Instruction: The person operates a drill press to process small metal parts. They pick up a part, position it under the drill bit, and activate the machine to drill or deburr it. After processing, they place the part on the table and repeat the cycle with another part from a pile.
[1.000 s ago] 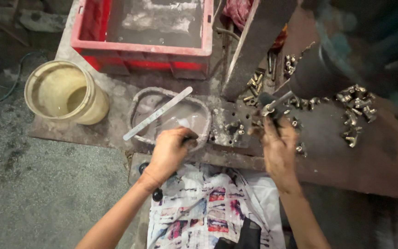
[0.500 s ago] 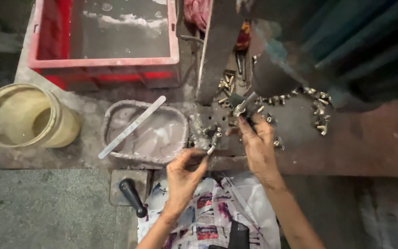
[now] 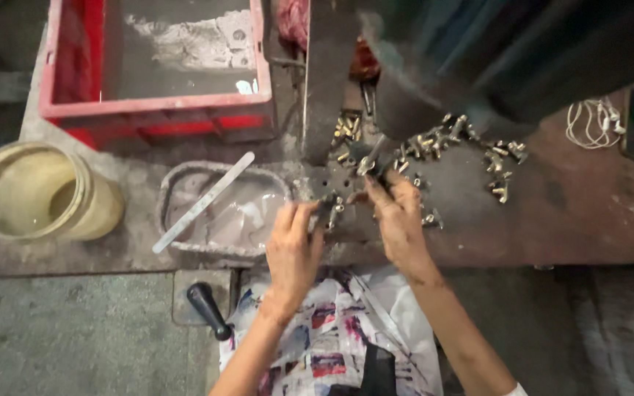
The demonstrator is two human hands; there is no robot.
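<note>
The landmark here is the shallow grey tray (image 3: 185,238), which lies on the dirty workbench (image 3: 566,220) with a flat metal strip (image 3: 203,202) resting slanted across it. Just to the right of the tray, at its right rim, is the left hand (image 3: 293,253); its fingers are closed together on a small dark metal part (image 3: 324,209), pinched between the thumb and the fingertips. A little further right of the tray is the right hand (image 3: 399,220), palm down, its fingers stretched up to a small brass-coloured piece (image 3: 367,164) under the dark machine (image 3: 478,66) — whether these fingers truly clamp the piece or only touch it, I cannot tell. More small brass fittings (image 3: 434,143) lie scattered on the bench further right of the tray, beyond the right hand, and some stand in a small heap (image 3: 348,128) close to the machine's upright plate. Behind the tray stands a red plastic crate (image 3: 75,110), and to the left of the tray is a yellowish round bucket (image 3: 34,194). In front of the tray, lower down, there is a black handle (image 3: 207,308) and — next to it — printed cloth (image 3: 332,337) under the two forearms. Far right of the tray lies a white cable (image 3: 592,121).
</note>
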